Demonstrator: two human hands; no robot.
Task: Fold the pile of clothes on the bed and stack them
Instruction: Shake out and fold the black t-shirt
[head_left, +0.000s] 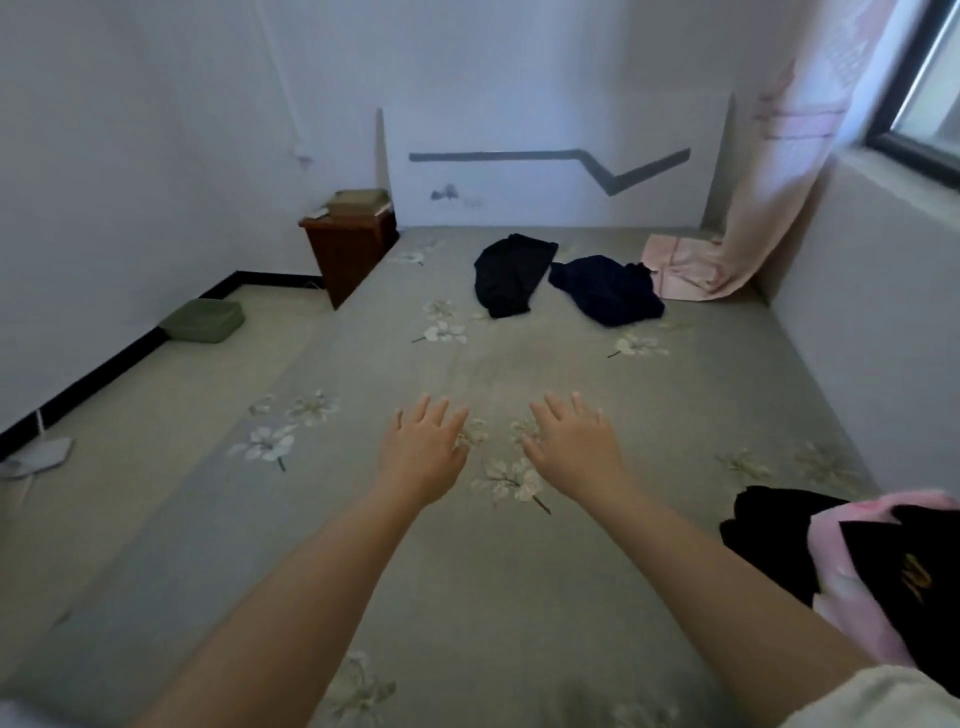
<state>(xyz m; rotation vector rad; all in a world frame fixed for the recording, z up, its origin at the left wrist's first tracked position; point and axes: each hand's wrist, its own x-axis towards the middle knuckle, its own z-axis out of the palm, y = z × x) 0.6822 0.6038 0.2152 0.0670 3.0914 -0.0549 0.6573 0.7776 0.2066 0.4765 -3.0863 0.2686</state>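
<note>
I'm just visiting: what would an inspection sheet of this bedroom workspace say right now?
Surface: bed with a grey-green floral sheet.
Job's things: black garment and navy garment lying unfolded at the far end; black and pink clothes heaped at the near right.
Clutter: pink cloth by the curtain.
Hands: left hand and right hand open, holding nothing.
Cables: nothing seen.
Surroundings: wooden bedside table, green cushion on the floor, pink curtain, window.
</note>
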